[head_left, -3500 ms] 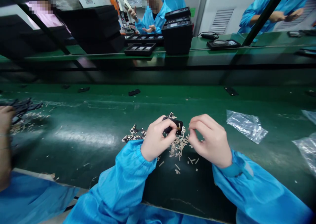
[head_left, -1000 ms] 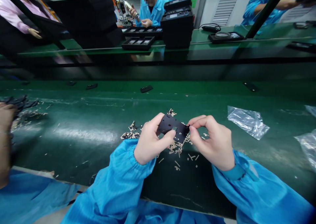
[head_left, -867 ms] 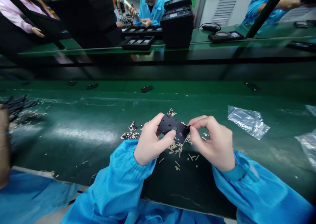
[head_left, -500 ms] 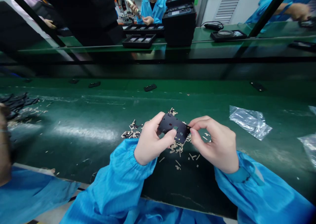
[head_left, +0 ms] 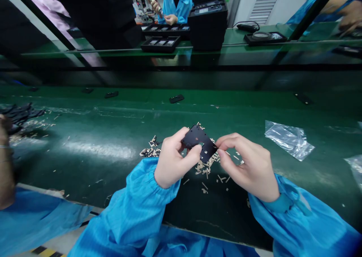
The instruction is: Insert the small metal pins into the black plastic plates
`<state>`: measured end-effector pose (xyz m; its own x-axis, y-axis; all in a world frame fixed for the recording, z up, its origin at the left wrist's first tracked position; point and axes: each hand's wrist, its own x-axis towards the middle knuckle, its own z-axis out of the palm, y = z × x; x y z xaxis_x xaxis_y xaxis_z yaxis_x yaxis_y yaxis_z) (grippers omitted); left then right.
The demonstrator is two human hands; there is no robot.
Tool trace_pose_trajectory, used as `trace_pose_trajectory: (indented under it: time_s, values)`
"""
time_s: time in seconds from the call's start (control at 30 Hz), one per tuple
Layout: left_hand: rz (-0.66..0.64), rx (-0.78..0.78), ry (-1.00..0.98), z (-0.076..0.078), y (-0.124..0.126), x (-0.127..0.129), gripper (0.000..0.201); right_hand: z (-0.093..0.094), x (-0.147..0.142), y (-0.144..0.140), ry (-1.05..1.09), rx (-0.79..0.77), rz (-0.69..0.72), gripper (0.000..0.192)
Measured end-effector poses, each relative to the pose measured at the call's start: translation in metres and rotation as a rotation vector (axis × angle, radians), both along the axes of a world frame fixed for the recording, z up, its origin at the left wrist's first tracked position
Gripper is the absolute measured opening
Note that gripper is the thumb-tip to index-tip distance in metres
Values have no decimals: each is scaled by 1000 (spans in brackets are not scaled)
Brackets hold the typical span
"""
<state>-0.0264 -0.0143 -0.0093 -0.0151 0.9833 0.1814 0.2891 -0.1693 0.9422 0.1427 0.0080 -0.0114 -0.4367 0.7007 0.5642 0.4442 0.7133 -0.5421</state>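
Note:
A thin black plate with small cutouts point(head_left: 198, 138) is gripped by my left hand point(head_left: 177, 159), thumb across its front face and fingers behind it. It is held tilted above the bench. My right hand point(head_left: 246, 162) is closed in a pinch, thumb against forefinger, right at the plate's right corner. Whether those fingertips hold the corner itself or a tiny piece there, I cannot make out. Beneath the plate lie scattered small pale strips point(head_left: 205, 168). Left of them, partly behind my left hand, is a heap of small black-and-pale pieces point(head_left: 151, 149).
The green bench point(head_left: 85, 166) carries clear plastic bags point(head_left: 290, 140) at right and a small black part point(head_left: 177, 98) farther back. Dark parts point(head_left: 21, 115) are piled at far left beside another person's arm point(head_left: 5, 166). A raised shelf behind holds black trays point(head_left: 160, 44).
The black plate has turned slightly in my left hand, showing its face at a different angle. My right fingertips stay at its corner. The camera view has shifted a little.

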Motion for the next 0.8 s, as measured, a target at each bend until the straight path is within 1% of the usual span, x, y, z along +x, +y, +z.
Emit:
trace_pose_trajectory:
  time_s: [0.2,0.4,0.47,0.6,0.8]
  values:
    - [36,68,151,-1,-2,0,9,0,0,1,13,-36,15,12]
    - [43,157,218,3,-2,2,6,-1,-1,2,30,-96,22,13]
    - [39,174,234,3,-2,2,5,-1,0,3,63,-172,24,11]
    - [30,175,242,1,-2,1,5,-2,2,5,136,-385,35,8]
    - [29,185,252,1,-2,1,3,-3,2,7,221,-577,68,8]
